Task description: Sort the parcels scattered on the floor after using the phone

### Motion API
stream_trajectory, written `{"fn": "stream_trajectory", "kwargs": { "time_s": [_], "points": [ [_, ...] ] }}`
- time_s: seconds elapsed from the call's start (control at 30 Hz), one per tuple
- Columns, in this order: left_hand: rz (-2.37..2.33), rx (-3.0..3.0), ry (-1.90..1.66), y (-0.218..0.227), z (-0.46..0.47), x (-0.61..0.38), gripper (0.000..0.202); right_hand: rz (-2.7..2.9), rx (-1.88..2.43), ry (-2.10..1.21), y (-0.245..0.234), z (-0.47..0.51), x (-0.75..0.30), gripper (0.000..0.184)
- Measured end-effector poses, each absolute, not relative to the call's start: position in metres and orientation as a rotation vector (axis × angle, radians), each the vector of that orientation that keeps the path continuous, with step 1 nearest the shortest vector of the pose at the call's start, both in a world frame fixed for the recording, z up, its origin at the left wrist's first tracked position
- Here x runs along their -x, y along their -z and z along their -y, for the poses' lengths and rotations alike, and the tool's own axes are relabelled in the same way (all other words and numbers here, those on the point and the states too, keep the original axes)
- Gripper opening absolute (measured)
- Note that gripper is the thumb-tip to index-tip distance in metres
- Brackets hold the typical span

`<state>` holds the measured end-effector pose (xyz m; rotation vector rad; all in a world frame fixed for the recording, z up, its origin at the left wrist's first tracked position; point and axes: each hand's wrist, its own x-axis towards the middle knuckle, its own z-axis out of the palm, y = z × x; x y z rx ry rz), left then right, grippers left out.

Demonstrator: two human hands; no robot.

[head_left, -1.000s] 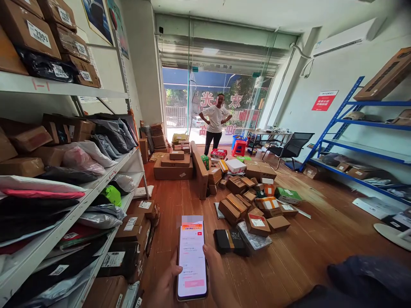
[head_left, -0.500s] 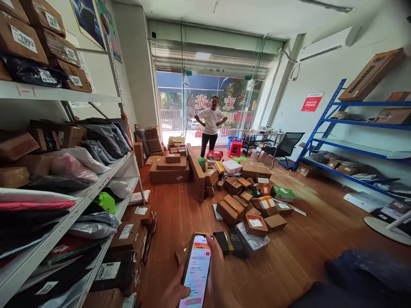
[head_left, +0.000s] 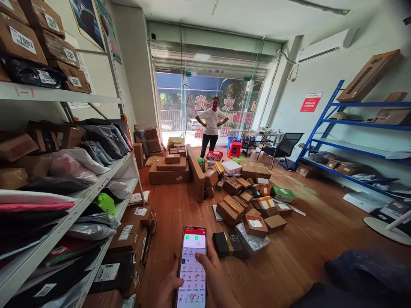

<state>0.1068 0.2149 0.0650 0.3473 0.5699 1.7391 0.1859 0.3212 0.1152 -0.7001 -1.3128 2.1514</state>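
Red-topped smartphone (head_left: 192, 269) sits low at centre, pinched between both hands: the left hand (head_left: 167, 288) presses its thumb on the left edge, the right hand (head_left: 215, 284) lays its thumb on the screen; other fingers seem hidden behind.

Phone (head_left: 192, 269): lower end cut by edge; screen text too small. Left hand (head_left: 167, 287), right hand (head_left: 215, 280): cut at edge, fingers behind phone. Dark cloth (head_left: 359, 278): blurred, cropped.

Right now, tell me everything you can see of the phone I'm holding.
The phone is slim with a dark frame, upright, its lit screen facing the camera: red band on top, white below with rows of small icons. The left hand cups its left edge; the right hand lays its thumb on the screen.
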Motion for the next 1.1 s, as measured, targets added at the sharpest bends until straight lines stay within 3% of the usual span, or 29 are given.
{"fn": "stream_trajectory", "kwargs": {
  "time_s": [0.13,0.23,0.5,0.87,1.1],
  "points": [
    [-0.675,-0.292,-1.810,-0.084,-0.202,-0.112,0.061,1.488,0.560,-2.149,-0.106,-0.320,-0.198,0.054],
    [-0.790,-0.254,-1.825,-0.096,-0.196,-0.112,0.055,1.614,0.397,-2.157,-0.098,-0.318,-0.203,0.059],
    [-0.971,-0.310,-1.699,-0.112,-0.191,-0.113,0.066,1.754,0.135,-2.143,-0.101,-0.314,-0.208,0.069],
    [-0.753,-0.247,-1.798,-0.102,-0.190,-0.112,0.066,1.727,0.108,-2.241,-0.097,-0.312,-0.207,0.077],
    [-0.613,-0.224,-1.836,-0.083,-0.191,-0.105,0.038,1.672,0.242,-2.283,-0.090,-0.311,-0.208,0.080]
  ]
}}
